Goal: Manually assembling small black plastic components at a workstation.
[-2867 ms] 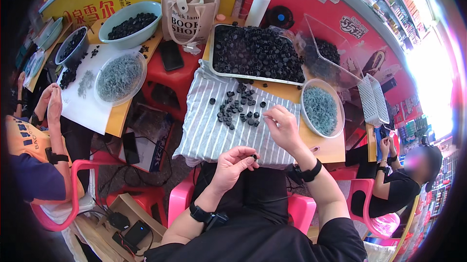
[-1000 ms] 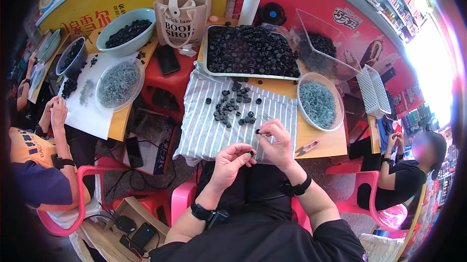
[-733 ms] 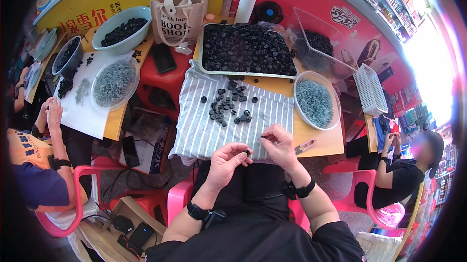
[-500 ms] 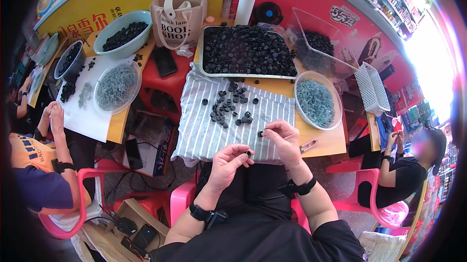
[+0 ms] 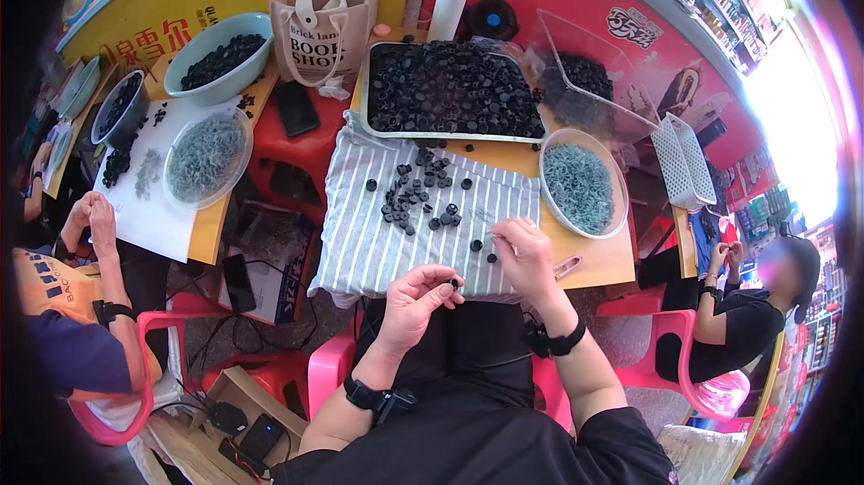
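Between the thumb and fingers of my left hand (image 5: pixel 416 305) is a small round black cap (image 5: pixel 454 284), held just over the cloth's front edge. My right hand (image 5: pixel 525 253) hovers over the striped cloth (image 5: pixel 360 255), fingertips pinched together; whatever they hold, if anything, is too small to make out. Two loose black caps lie on the cloth beside it, one black piece (image 5: pixel 476 246) left of the fingers and another black piece (image 5: pixel 492 258) just under them. Farther back on the cloth spreads a loose group of black caps (image 5: pixel 409 193).
A tray (image 5: pixel 450 136) heaped with black caps stands behind the cloth. To its right are a bowl of thin greenish pieces (image 5: pixel 582 190) and a clear bin (image 5: pixel 621 112). A pink clip (image 5: pixel 568 266) lies by my right hand. People work at both sides.
My right fingers have moved off a black cap, which now rests on the cloth, and lifted slightly away from the near edge. The left hand keeps its cap.
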`<state>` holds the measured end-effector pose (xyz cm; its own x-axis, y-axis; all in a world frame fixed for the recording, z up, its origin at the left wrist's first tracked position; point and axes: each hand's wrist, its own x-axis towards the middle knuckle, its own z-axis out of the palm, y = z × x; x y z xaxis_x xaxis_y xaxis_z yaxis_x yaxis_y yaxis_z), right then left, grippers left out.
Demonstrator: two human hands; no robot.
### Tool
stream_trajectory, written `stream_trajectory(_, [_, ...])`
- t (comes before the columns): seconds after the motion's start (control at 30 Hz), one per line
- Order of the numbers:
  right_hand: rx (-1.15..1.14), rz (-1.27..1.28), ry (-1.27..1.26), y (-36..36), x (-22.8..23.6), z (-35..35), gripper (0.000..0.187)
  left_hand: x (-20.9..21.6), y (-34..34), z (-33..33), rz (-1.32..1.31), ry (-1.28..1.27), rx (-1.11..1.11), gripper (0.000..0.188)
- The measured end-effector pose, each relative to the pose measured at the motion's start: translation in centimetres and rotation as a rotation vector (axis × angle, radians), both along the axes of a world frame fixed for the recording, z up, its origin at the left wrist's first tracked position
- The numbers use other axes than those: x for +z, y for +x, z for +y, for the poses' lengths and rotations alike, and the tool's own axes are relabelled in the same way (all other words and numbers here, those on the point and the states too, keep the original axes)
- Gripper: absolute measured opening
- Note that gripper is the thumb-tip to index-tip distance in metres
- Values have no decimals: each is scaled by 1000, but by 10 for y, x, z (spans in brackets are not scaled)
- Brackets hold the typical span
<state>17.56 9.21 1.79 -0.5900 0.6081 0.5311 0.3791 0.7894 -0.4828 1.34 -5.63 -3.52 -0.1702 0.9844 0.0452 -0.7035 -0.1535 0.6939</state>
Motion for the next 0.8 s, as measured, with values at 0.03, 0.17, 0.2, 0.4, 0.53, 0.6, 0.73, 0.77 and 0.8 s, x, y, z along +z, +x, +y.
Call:
stream_trajectory(0.03, [50,-114,119,-2,0,8,15,-1,0,0,7,-9,0,21])
stream_trajectory(0.17, [168,-388,257,-4,3,15,17,0,0,0,-9,-4,-3,22])
stream_trajectory(0.2, [161,-399,264,-5,5,13,17,0,1,-1,-9,-5,-2,22])
stream_trajectory(0.4, [-40,150,-382,18,-8,-5,13,0,1,0,2,-8,4,21])
stream_trajectory(0.53, [-123,304,-530,23,-23,-31,8,-2,0,0,29,-16,11,21])
stream_trajectory(0.6, [-120,317,-485,20,-23,-34,8,-2,1,0,37,-16,7,21])
stream_trajectory(0.73, [-148,321,-437,16,-22,-35,9,-2,1,1,27,-4,3,21])
stream_trajectory(0.77, [-159,308,-435,17,-23,-36,9,-2,2,0,19,-3,1,21])
stream_trajectory(0.8, [-158,309,-436,16,-23,-36,9,-2,2,0,20,-4,2,21])
